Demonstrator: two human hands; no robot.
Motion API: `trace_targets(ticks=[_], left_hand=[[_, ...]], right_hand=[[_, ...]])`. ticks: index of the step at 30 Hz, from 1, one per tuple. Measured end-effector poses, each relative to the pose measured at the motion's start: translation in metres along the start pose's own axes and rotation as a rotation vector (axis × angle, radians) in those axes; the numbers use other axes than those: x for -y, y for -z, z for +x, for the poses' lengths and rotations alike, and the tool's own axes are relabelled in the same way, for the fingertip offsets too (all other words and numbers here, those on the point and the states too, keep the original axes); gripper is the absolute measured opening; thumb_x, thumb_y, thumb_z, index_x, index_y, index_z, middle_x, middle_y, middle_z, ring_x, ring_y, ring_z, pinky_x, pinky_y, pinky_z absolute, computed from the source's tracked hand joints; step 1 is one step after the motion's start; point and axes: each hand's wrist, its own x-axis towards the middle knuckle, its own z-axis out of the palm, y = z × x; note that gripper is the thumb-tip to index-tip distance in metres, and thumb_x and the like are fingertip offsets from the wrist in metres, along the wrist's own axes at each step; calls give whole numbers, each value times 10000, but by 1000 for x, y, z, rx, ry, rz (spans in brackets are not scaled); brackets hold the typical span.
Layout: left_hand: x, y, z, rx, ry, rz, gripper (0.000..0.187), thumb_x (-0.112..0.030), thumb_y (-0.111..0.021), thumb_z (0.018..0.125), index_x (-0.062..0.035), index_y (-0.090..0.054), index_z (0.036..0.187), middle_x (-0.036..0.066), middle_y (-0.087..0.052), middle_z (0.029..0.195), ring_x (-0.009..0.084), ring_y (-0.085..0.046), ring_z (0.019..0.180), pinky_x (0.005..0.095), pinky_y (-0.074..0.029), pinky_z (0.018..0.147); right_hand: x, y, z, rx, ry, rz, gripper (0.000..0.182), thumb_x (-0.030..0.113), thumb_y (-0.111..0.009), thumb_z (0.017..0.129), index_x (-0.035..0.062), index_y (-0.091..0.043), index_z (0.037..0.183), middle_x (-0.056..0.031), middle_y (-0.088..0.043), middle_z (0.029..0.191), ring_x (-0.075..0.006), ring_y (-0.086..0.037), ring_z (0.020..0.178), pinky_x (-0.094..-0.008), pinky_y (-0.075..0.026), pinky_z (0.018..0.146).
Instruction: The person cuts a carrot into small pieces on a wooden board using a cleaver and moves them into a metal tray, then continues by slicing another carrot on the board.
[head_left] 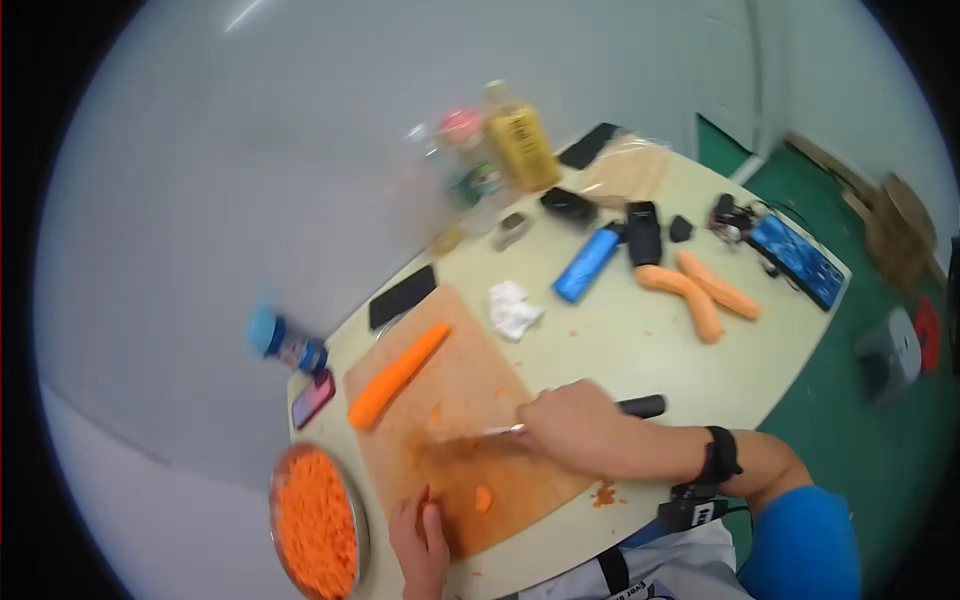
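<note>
My right hand point(575, 428) is closed around a knife, with its black handle end point(643, 406) sticking out to the right. The knife's blade point(480, 434) reaches left over the wooden cutting board point(500, 390) and is smeared by motion. Near the board's lower left edge is my left hand point(418, 535), fingers and thumb apart, nothing visible in it. A whole peeled carrot point(398, 378) lies along the board's upper left side. One small carrot piece point(484, 499) sits close to my left hand, and a few bits are scattered on the wood.
A metal bowl of chopped carrot point(314, 525) stands left of the board. Two peeled carrots point(690, 295), a blue cylinder point(587, 265), crumpled tissue point(513, 310) and a phone point(797, 260) lie on the table's far side. Bottles point(522, 140) line the wall. Carrot scraps point(604, 493) lie near the front edge.
</note>
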Motion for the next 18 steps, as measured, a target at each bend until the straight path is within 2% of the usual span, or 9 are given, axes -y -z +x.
trace_targets(ticks=[2, 3, 5, 6, 9, 10, 13, 14, 18], left_hand=[[18, 20, 9, -102, -95, -141, 290, -158, -623, 827, -6, -598, 1072, 152, -532, 1009, 282, -532, 917, 360, -426, 828], [-26, -46, -2, -125, -114, -207, 290, -158, -623, 827, -6, -598, 1072, 152, -532, 1009, 282, -532, 917, 360, -426, 828], [-46, -35, -9, 42, -180, 233, 432, -230, -642, 833, -38, -520, 1200, 170, -555, 1180, 314, -525, 1078, 391, -380, 951], [-50, -35, -8, 53, -180, 261, 432, -230, -642, 833, -38, -520, 1200, 170, -555, 1180, 314, -525, 1078, 391, -380, 951], [-55, -54, -5, -23, -264, 306, 291, -170, -654, 802, -39, -617, 1059, 155, -544, 1001, 323, -543, 894, 372, -442, 785], [-57, -58, -6, -69, -247, 305, 248, -85, -625, 800, -4, -616, 1035, 149, -543, 905, 271, -552, 871, 322, -444, 765], [-65, -63, -9, -84, 23, 202, 218, -88, -635, 795, -11, -633, 999, 123, -552, 886, 249, -570, 802, 320, -454, 722], [-65, -66, -12, -139, 42, 218, 192, -91, -641, 795, -14, -644, 970, 103, -559, 860, 226, -576, 714, 315, -465, 662], [-69, -74, -22, -295, 41, 321, 229, -122, -661, 776, -25, -636, 981, 131, -567, 841, 284, -566, 729, 357, -469, 660]], right_hand=[[23, -16, 18, -120, 145, 32, 213, 255, -588, 809, 54, -635, 756, -128, -642, 716, -268, -653, 660, -381, -503, 546], [-27, -1, -16, -119, 138, -40, 213, 255, -588, 809, 54, -635, 756, -128, -642, 716, -268, -653, 660, -381, -503, 546], [-21, -10, -17, -186, 189, 6, 158, 194, -576, 797, 56, -633, 745, -122, -637, 710, -265, -653, 659, -375, -500, 540], [-17, -11, -16, -170, 173, 2, 122, 155, -566, 787, 62, -635, 748, -112, -636, 705, -261, -652, 655, -365, -502, 539], [-17, -12, -14, -81, 161, 44, 97, 142, -578, 764, 62, -632, 771, -102, -636, 705, -260, -652, 653, -358, -503, 534], [-15, -11, -14, -63, 194, 56, 97, 142, -578, 764, 62, -632, 771, -102, -636, 705, -260, -652, 653, -358, -503, 534], [-12, -5, -16, 8, 172, 69, 95, 99, -578, 754, 90, -663, 795, -59, -666, 770, -220, -671, 697, -330, -516, 542], [-11, -8, -17, -7, 112, 60, 90, 106, -579, 753, 94, -661, 787, -59, -665, 760, -220, -672, 701, -331, -517, 546], [-10, -5, -20, -15, 63, 1, 106, 169, -575, 795, 86, -637, 775, -79, -659, 726, -227, -670, 687, -348, -515, 548]])
